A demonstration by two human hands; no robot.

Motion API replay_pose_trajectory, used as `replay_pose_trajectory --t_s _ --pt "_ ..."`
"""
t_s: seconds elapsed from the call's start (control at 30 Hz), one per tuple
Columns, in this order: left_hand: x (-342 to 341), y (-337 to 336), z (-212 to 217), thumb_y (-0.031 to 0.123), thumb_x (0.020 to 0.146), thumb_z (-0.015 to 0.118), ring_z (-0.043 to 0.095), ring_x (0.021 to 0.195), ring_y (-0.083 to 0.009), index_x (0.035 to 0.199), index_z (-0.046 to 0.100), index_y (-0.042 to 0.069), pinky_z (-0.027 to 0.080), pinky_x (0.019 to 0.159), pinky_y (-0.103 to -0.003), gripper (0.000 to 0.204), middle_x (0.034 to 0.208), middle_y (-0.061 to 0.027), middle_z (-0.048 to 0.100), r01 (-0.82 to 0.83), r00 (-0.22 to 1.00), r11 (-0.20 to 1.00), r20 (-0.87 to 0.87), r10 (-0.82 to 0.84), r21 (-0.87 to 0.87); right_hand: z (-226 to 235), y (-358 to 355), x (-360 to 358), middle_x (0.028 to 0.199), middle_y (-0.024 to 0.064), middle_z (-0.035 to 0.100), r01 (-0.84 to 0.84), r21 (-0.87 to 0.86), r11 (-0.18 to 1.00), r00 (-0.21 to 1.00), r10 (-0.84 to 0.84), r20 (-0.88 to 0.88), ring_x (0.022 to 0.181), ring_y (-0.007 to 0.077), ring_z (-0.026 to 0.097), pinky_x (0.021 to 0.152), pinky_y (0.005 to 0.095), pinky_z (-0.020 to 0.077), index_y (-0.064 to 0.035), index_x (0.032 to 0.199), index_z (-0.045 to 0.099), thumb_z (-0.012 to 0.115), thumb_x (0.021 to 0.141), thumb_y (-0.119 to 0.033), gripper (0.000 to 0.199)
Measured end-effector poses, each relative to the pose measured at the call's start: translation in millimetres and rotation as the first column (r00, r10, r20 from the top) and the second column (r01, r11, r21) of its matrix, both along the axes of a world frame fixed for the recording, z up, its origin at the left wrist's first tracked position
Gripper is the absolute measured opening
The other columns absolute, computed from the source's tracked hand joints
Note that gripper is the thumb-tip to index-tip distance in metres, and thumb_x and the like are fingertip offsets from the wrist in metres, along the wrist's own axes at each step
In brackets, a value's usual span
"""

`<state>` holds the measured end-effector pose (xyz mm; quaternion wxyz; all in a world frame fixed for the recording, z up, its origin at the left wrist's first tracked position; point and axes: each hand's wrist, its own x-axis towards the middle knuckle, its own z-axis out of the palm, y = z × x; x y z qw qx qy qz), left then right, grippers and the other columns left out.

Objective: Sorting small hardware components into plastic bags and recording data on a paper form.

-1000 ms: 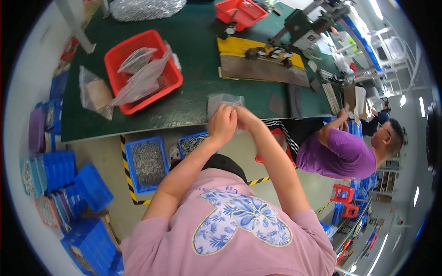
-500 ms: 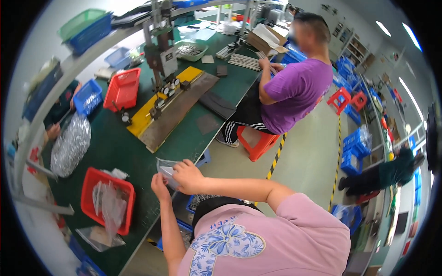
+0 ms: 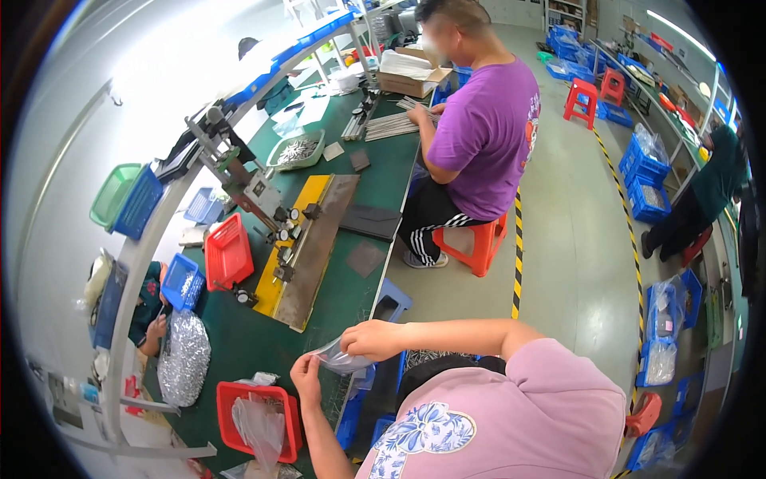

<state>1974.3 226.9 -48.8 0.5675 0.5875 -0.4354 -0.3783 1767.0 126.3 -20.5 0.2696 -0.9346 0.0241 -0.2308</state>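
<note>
Head view shows your left hand (image 3: 306,375) and right hand (image 3: 372,338) each pinching the clear bag (image 3: 339,357) above the worktop (image 3: 239,339) edge; a loose grip could let it slip floorward.

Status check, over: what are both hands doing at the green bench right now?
Left hand and right hand both pinch a small clear plastic bag at the bench edge. Red bin with more bags sits just left. Nothing between hands and bench.
</note>
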Motion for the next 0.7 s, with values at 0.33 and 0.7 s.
replay_pose_trajectory --t_s 0.33,0.7 --pt "-117.4 -1.9 44.0 0.003 0.08 0.052 0.056 0.068 -0.0124 0.082 0.053 -0.001 0.045 0.065 -0.023 0.005 0.075 -0.0076 0.059 0.031 0.998 0.99 0.059 -0.024 -0.134 6.9 1.8 -139.4 0.085 0.0076 0.059 0.362 0.694 0.622 0.851 -0.525 0.027 0.073 0.0158 0.059 0.061 0.0242 0.0477 -0.004 0.085 0.053 0.058 0.073 -0.004 0.013" --pt "-199.1 -12.2 14.5 0.003 0.075 0.058 0.057 0.061 -0.011 0.072 0.056 -0.002 0.044 0.058 -0.021 0.006 0.072 -0.0093 0.062 0.15 0.979 0.989 0.134 -0.151 0.018 -8.9 -1.2 -228.2 0.071 0.0063 0.059 0.447 0.655 0.608 0.728 -0.673 0.128 0.063 0.014 0.057 0.058 0.0236 0.0461 -0.0038 0.085 0.054 0.058 0.074 -0.003 0.012"
